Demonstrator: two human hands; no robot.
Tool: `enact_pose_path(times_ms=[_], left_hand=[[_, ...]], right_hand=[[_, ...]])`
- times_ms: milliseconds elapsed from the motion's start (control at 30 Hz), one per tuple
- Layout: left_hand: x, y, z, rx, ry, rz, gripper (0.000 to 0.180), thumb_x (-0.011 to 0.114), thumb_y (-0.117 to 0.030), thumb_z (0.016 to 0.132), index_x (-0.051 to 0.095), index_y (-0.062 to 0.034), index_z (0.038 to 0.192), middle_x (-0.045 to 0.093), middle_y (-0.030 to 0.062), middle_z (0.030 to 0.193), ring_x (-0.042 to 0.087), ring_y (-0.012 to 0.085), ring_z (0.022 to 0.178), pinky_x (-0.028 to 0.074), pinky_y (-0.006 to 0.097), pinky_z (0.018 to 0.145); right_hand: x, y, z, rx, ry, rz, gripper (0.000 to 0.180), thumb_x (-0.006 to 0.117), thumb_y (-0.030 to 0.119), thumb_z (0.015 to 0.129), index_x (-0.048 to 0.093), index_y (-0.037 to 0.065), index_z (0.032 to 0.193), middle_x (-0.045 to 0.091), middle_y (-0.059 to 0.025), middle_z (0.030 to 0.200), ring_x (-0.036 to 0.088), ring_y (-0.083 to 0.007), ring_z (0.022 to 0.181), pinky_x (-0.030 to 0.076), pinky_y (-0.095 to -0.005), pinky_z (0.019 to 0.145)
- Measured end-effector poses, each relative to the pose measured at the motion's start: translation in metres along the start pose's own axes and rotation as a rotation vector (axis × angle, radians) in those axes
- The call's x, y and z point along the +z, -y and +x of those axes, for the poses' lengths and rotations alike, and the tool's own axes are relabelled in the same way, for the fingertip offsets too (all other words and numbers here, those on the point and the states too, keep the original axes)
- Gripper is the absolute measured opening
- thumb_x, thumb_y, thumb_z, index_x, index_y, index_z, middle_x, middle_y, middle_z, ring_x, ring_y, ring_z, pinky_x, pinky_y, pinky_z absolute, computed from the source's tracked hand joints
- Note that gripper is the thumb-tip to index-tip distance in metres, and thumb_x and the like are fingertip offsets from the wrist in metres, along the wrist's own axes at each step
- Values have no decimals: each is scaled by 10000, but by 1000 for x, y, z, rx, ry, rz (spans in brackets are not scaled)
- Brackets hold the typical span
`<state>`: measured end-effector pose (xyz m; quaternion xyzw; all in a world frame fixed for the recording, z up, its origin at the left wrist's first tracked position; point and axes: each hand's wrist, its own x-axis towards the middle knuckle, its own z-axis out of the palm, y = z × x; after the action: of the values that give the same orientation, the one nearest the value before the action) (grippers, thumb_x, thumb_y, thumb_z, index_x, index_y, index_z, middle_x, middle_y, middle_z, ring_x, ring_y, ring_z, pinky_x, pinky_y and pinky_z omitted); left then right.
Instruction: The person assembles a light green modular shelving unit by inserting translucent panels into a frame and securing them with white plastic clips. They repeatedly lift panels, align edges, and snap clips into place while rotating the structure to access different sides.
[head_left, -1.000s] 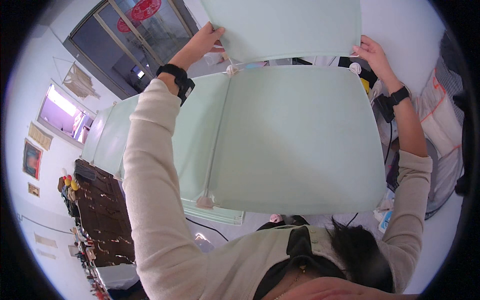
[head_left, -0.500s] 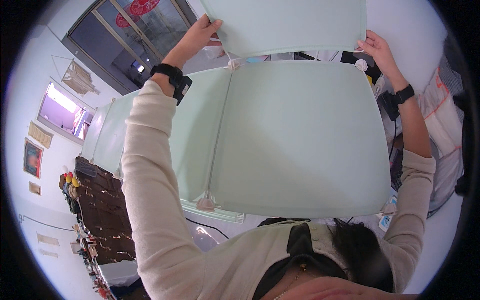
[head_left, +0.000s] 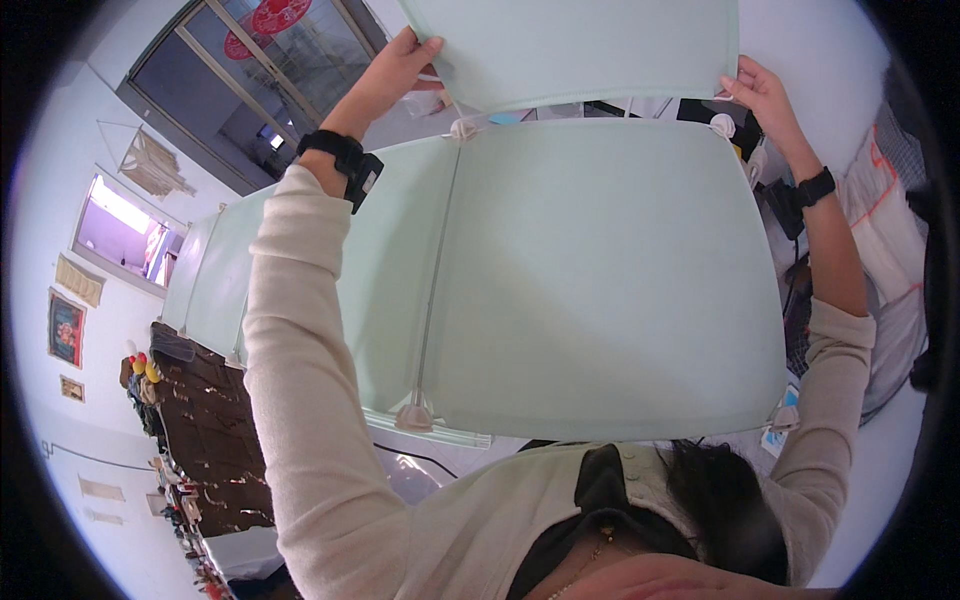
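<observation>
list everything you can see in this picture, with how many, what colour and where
top panel: one, pale green, held up at the top
lower panels: several, pale green, joined below it
corner connectors: several, white, at panel corners
window: one, lit, left wall
glass doors: dark frames, upper left
wristbands: two, black, one per wrist
sleeves: two, cream
left hand: on the top panel's left edge
right hand: on its right edge
</observation>
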<state>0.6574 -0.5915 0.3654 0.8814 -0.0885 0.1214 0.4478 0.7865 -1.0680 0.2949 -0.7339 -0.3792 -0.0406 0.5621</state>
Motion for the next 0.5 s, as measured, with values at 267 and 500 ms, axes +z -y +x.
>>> enact_pose_path(times_ms=[267,500], left_hand=[[-1,13,-5,-21,-19,-40,411,494,-330,977,458,-7,1229,560,96,1123,604,197,952,555,336,813],[10,15,-10,-52,-100,-106,423,489,-354,978,450,-70,1289,548,26,1143,564,151,1001,512,338,831]], right_hand=[[1,-11,-1,11,33,-49,300,538,138,941,537,-7,1204,641,-53,1049,605,-111,932,481,-254,839],[8,-8,1,88,10,74,367,488,299,975,601,-39,1064,650,-83,924,634,-153,848,489,-269,819]])
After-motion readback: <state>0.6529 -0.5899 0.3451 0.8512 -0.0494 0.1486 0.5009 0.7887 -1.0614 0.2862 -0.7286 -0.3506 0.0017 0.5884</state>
